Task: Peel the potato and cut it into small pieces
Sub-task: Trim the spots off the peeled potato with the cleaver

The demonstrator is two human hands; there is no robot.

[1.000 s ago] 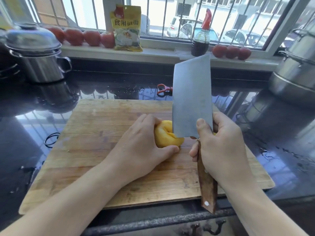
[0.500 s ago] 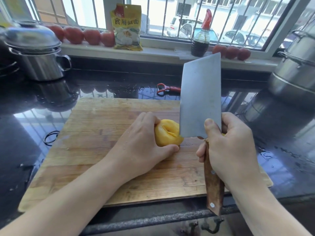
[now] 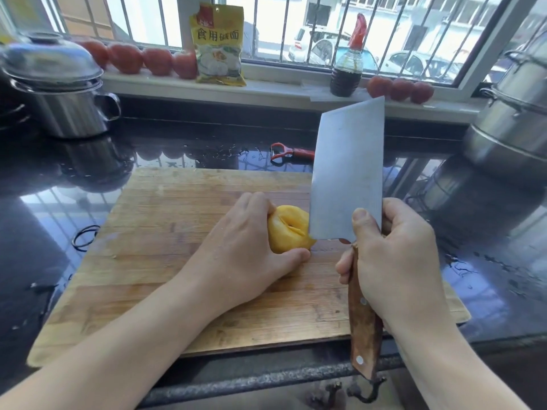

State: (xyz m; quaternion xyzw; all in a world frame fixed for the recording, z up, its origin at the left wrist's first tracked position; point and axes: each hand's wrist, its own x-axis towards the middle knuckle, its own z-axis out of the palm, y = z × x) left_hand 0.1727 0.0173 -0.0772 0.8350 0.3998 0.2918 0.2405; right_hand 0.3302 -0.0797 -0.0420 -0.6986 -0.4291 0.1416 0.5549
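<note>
A peeled yellow potato (image 3: 288,230) lies near the middle of the wooden cutting board (image 3: 165,226). My left hand (image 3: 239,250) is curled over its left side and pins it to the board, thumb in front of it. My right hand (image 3: 396,258) grips the wooden handle of a broad steel cleaver (image 3: 347,176), thumb pressed on the blade. The blade stands upright with its lower corner against the potato's right end and hides that end.
A red peeler (image 3: 291,152) lies on the wet black counter behind the board. A steel pot (image 3: 63,90) stands at the far left, stacked steel pots (image 3: 512,119) at the far right. Tomatoes (image 3: 154,60), a yellow packet (image 3: 219,45) and a sauce bottle (image 3: 347,66) line the windowsill.
My right hand has carried the cleaver a little to the right, showing more of the potato. My left hand and the potato have stayed in place.
</note>
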